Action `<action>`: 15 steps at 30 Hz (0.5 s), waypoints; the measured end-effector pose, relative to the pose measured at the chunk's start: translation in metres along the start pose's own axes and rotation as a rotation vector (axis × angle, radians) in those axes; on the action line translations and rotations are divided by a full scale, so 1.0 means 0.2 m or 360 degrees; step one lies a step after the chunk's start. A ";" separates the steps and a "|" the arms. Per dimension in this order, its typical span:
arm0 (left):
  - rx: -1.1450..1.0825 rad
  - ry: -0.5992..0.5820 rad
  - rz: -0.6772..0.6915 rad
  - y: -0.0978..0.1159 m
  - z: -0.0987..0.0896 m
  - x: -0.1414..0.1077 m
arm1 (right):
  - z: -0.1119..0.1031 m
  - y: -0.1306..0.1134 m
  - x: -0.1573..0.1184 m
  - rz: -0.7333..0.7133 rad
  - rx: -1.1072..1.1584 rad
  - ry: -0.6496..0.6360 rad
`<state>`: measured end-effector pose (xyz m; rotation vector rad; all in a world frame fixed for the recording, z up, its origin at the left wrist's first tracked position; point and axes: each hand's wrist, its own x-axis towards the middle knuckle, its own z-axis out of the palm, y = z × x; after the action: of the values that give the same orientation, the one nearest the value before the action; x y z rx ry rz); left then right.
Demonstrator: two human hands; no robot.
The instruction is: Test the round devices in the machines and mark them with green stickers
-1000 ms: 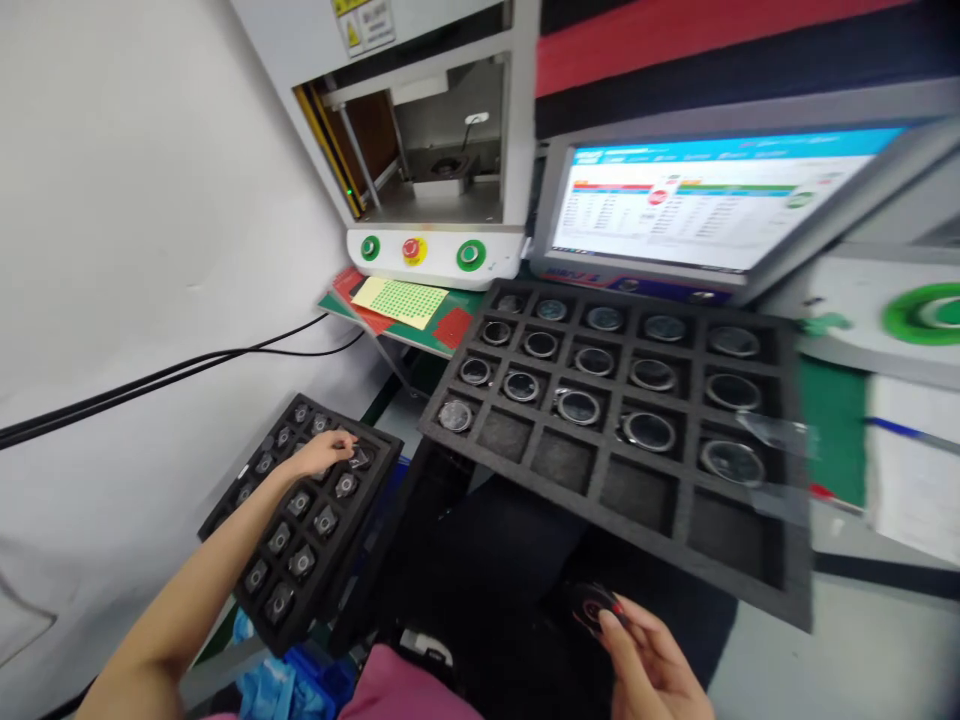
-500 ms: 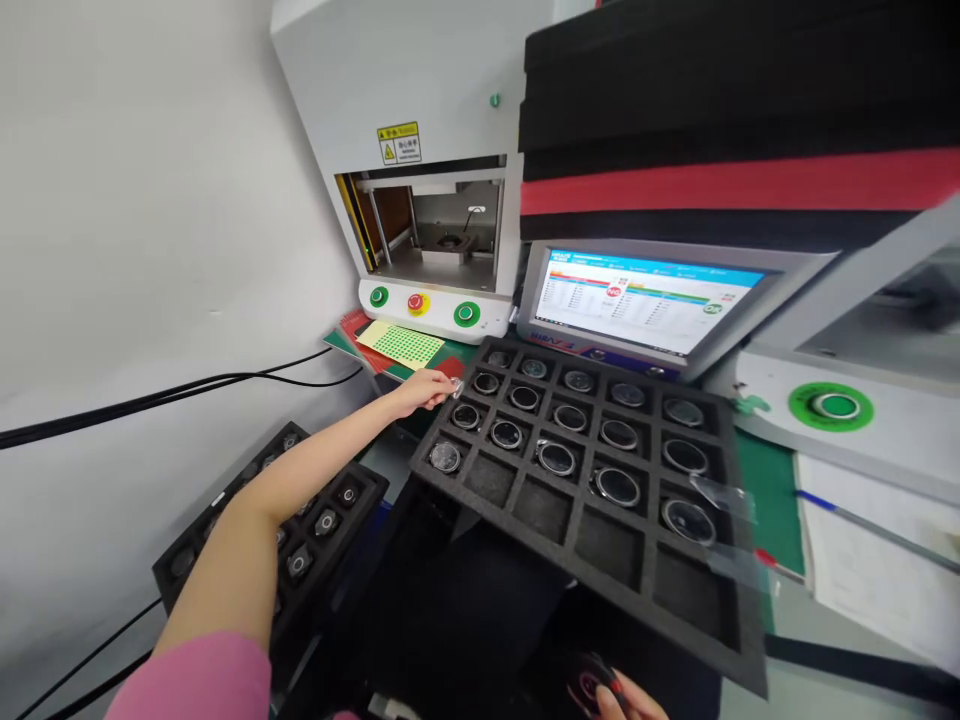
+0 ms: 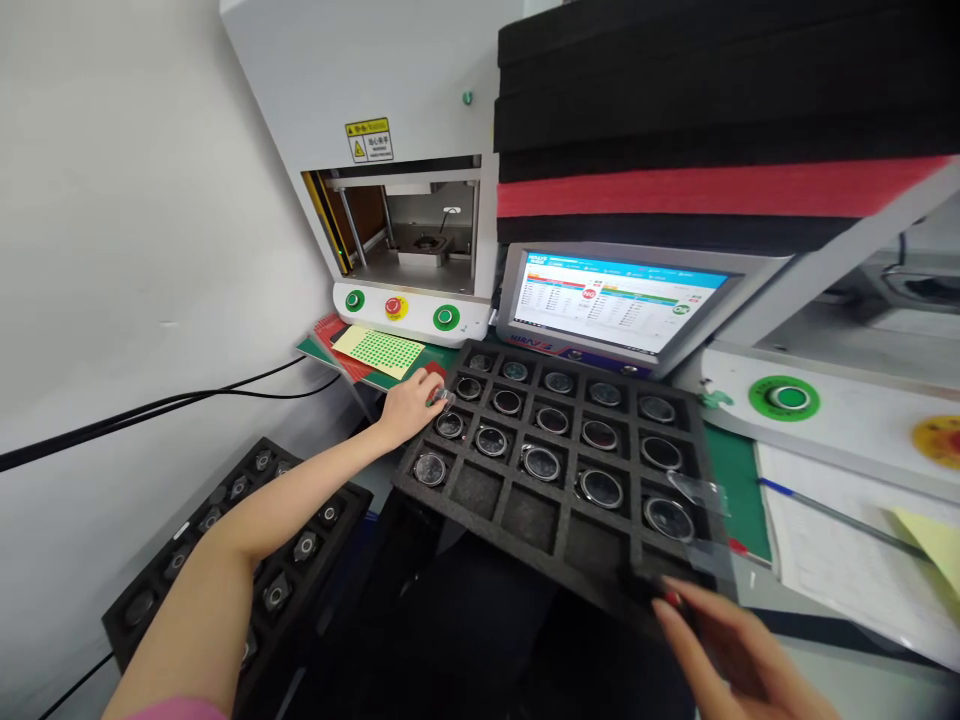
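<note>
Pale wall (image 3: 112, 200) and a white machine (image 3: 360, 60) fill the back of the room I watch from afar. At the work itself, my left hand (image 3: 409, 408) is closed to a pinch, a small clear piece (image 3: 444, 397) between its fingertips, by the left edge of the big foam tray (image 3: 503, 507); whether the two touch I cannot tell. My right hand (image 3: 742, 640), thumb and fingers drawn close, has hold of a dark piece (image 3: 646, 586) at the tray's near right corner.

Behind, the screen (image 3: 615, 300) shows NG in red and OK in green; its finer text is too small for me. Under it I read HIRAY, the ending unclear, and WARNING on the yellow label (image 3: 368, 140).

My left forearm covers part of the small tray (image 3: 334, 545), the bottom edge cuts off my right hand, and the dark piece blurs into the black foam. The clear piece looks shiny, the dark one shows a red spot. Round glassy discs (image 3: 553, 420) sit in the big tray's compartments.
</note>
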<state>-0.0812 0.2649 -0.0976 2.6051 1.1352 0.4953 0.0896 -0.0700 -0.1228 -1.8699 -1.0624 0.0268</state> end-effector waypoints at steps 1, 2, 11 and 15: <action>0.0019 0.0006 0.0064 0.00 0.00 0.00 | 0.01 0.00 0.11 -0.0182 -0.0117 0.0003; 0.0035 0.0010 0.0116 -0.01 0.01 -0.01 | 0.03 0.01 0.22 -0.0371 -0.0284 0.0094; -0.0015 0.0104 0.0383 -0.07 0.03 -0.02 | 0.47 0.04 0.91 -0.1297 -0.1140 0.0026; -0.0150 0.0153 0.0380 -0.15 -0.02 -0.02 | 0.59 0.02 1.00 -0.1443 -0.1155 -0.0109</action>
<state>-0.1045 0.2813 -0.1057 2.6714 0.8085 0.7127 0.1658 0.1491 -0.1126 -1.7929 -2.0676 -0.9280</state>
